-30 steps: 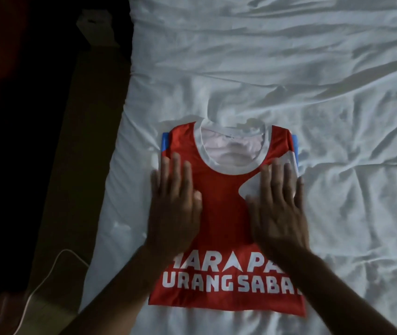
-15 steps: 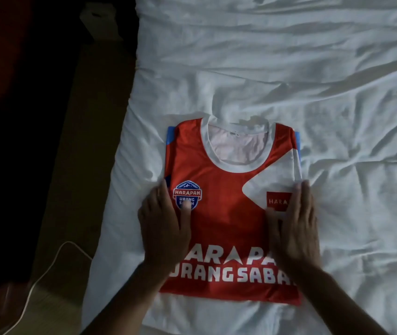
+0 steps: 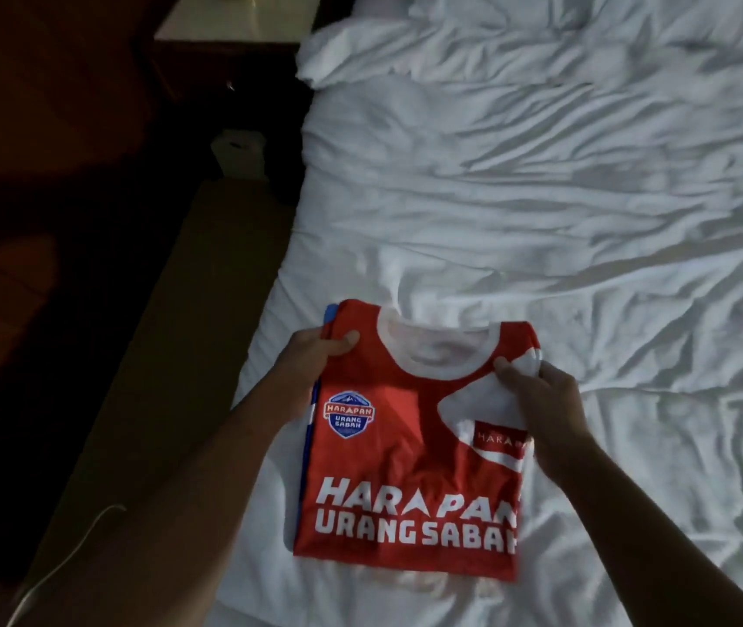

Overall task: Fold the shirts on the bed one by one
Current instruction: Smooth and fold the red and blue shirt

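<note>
- Shirt [image 3: 410, 450], folded, is now gripped at its upper corners, low centre of frame on the bed [image 3: 541, 196].
- Left hand [image 3: 315, 355] and right hand [image 3: 541, 395], earlier pressed flat, are now curled round its edges.

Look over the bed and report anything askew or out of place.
Nothing spilled or damaged. The red shirt, pinched at its top corners by the left hand and right hand, shows a blue edge poking out along its left side, so the fold is not flush. The white sheet beneath is rumpled.
</note>
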`<move>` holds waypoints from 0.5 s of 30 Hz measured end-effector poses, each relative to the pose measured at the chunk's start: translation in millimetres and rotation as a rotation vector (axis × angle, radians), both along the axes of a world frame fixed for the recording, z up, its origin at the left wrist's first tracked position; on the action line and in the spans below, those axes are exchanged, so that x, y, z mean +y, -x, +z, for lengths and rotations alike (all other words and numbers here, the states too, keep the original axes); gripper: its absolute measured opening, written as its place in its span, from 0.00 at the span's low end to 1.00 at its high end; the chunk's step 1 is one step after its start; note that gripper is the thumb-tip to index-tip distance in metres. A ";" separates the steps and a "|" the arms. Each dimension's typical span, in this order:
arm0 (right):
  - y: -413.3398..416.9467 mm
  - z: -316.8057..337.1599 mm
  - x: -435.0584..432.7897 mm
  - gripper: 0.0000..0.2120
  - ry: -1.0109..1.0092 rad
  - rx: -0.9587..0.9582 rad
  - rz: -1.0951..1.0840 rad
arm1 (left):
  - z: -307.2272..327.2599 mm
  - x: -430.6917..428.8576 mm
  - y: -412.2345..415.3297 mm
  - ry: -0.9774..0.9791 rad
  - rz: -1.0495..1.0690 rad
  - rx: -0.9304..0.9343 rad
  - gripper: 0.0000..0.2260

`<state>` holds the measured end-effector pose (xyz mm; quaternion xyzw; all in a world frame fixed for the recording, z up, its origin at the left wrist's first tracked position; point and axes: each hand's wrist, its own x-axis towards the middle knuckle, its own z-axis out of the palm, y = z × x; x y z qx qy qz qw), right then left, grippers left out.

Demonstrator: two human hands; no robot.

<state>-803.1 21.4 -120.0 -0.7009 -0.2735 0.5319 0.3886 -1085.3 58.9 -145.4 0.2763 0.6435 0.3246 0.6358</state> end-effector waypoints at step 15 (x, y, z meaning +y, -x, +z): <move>24.3 385.7 -83.8 0.04 -0.675 0.005 0.187 | 397.9 -137.3 37.5 -0.629 0.149 -0.124 0.17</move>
